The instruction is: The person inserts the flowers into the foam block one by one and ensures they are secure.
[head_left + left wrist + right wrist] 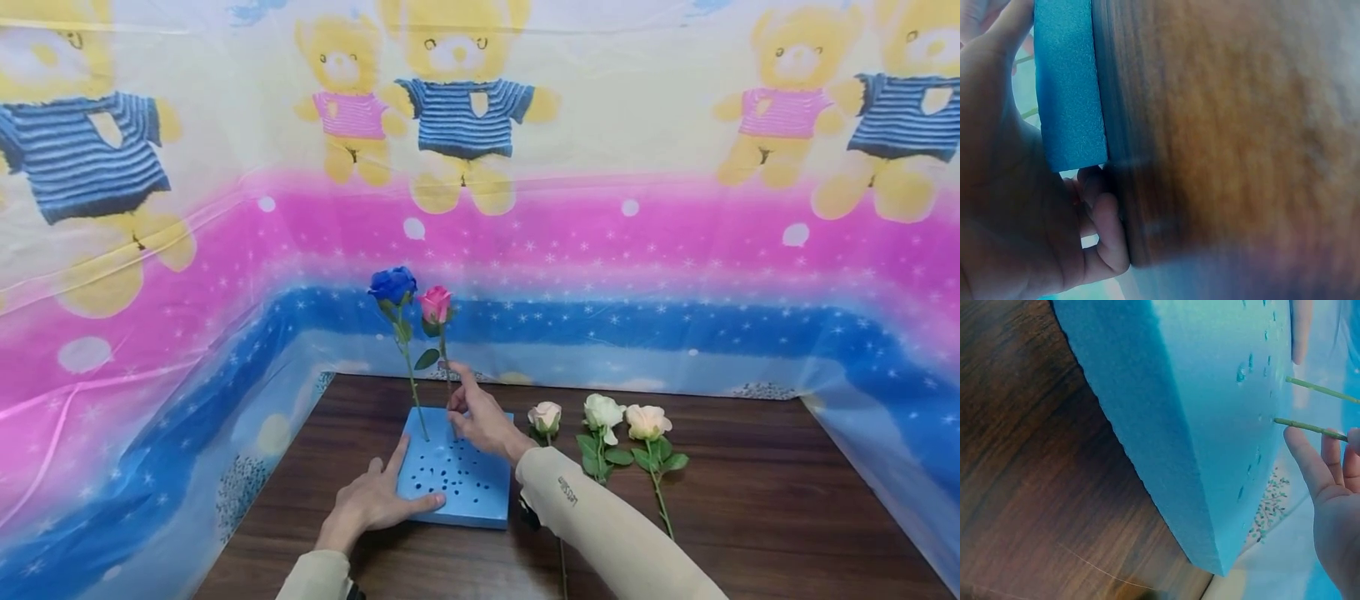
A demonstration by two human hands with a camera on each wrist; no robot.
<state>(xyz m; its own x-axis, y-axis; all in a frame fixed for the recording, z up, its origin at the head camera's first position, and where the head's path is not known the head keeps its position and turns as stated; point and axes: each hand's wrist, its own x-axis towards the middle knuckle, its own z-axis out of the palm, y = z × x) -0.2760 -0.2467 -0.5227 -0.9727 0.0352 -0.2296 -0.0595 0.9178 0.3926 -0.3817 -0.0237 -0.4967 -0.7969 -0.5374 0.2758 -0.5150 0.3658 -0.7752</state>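
Note:
A light blue foam block (pixel 491 507) dotted with small holes lies on the table. My left hand (pixel 375 500) rests against its near left corner, thumb stretched over the top and forefinger along the left side; in the left wrist view other fingers bend below the block's end. With my right hand (pixel 486 418) I pinch the stem of a pink rose (pixel 435 305), which stands upright at the block's far part. In the right wrist view the stem's lower end (pixel 1294 423) meets the foam. Left of it, a blue rose (pixel 392 285) stands in the block, leaning slightly.
Right of the block, a pale pink rose (pixel 545 417), a white rose (pixel 603 412) and a peach rose (pixel 649 422) lie on the dark wood table (pixel 765 500). My right sleeve partly covers their stems. A bear-printed cloth (pixel 585 242) hangs behind the table and along its sides.

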